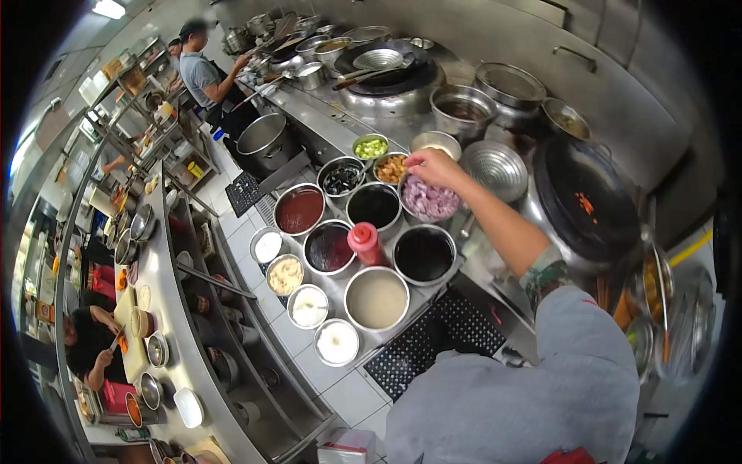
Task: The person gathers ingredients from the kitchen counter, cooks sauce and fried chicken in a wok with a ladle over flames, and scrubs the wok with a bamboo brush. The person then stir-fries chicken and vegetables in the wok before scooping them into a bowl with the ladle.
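My right hand reaches over the far rim of a metal bowl of chopped purple onions. Its fingers point left and look bunched together; whatever they hold, if anything, I cannot make out. Just left of the fingertips is a bowl of browned pieces, and behind it a bowl of chopped green vegetable. A bowl with pale contents is partly hidden behind the hand. My left hand is out of view.
Pots of dark sauce, red sauce and cloudy liquid surround a red squeeze bottle. A wok with orange bits stands right. A co-worker stands at the far stove; another person cuts food at the left counter.
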Motion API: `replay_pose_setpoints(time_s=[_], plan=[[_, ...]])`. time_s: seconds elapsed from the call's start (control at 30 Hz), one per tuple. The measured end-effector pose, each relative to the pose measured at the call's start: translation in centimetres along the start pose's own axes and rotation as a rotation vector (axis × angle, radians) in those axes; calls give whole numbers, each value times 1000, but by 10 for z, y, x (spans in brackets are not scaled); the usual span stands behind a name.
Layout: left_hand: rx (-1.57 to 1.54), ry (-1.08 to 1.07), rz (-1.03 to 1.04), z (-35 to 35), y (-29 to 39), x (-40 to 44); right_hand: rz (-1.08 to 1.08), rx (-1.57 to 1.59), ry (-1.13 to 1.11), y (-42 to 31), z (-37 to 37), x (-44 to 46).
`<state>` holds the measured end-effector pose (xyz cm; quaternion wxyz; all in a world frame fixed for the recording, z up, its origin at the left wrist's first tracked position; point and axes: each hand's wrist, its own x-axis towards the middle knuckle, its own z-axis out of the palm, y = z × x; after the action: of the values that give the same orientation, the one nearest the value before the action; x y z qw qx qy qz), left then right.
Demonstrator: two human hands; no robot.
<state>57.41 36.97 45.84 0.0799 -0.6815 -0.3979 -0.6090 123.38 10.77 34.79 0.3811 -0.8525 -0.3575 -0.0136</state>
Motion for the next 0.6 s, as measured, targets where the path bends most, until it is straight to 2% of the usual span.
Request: replay_pose_setpoints(time_s=[0.07, 0.2, 0.27, 0.33, 0.4, 0.5, 0.6], plan=[[-80, -291, -307, 17, -13, -63, -8, -139, -109, 16, 11, 40], [-6, -652, -396, 34, 58, -137, -100, -291, -209, 64, 58, 95], [-3, -757, -481, 26, 65, -180, -82, -344, -281, 73, 75, 110], [3, -857, -554, 3, 43, -232, -88, -378, -394, 72, 78, 118], [99, -917, -566, -18, 48, -268, -87, -379, -472, 75, 79, 123], [181, -974, -790, -50, 40, -323, -39, -332, -489, 84, 81, 128], [281, -1075, -551, -77, 14, -368, -4, -348, -568, 71, 74, 128]])
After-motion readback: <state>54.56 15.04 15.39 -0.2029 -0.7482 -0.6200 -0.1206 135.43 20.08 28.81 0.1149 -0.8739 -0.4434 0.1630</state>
